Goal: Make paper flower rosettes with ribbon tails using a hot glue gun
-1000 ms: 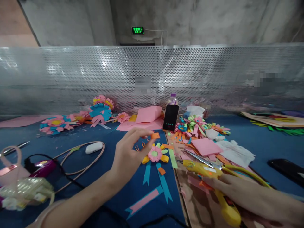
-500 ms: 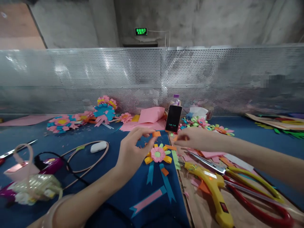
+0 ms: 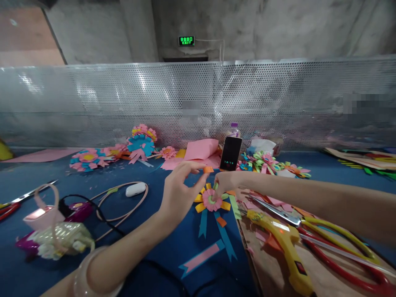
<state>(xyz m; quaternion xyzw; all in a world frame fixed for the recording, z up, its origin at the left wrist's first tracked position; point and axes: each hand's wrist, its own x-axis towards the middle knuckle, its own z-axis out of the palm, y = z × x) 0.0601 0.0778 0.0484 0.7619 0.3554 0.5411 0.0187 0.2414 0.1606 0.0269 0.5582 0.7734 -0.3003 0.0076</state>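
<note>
My left hand [image 3: 182, 187] pinches a small folded piece of orange paper [image 3: 208, 169] between thumb and forefinger, raised just above the paper flower. The paper flower [image 3: 212, 201] lies on the blue table, with pink and green rings at its centre and yellow and green loops around. Two blue paper ribbon tails [image 3: 228, 241] point down from it. Over the flower's upper right, my right hand [image 3: 227, 182] reaches down with its fingers drawn together, the tips at the flower's middle. Anything between those tips is hidden.
A yellow glue gun [image 3: 283, 243] and large scissors [image 3: 309, 229] lie on a board at right, among paper scraps. A pink-and-blue paper strip [image 3: 202, 259] is in front. Behind stand a phone [image 3: 231, 153] and finished paper flowers [image 3: 89, 159]. A cable [image 3: 145, 202] loops at left.
My right hand has moved left from beside the flower to over it, fingertips now at its middle. My left hand still pinches the orange paper. The view has shifted slightly.
</note>
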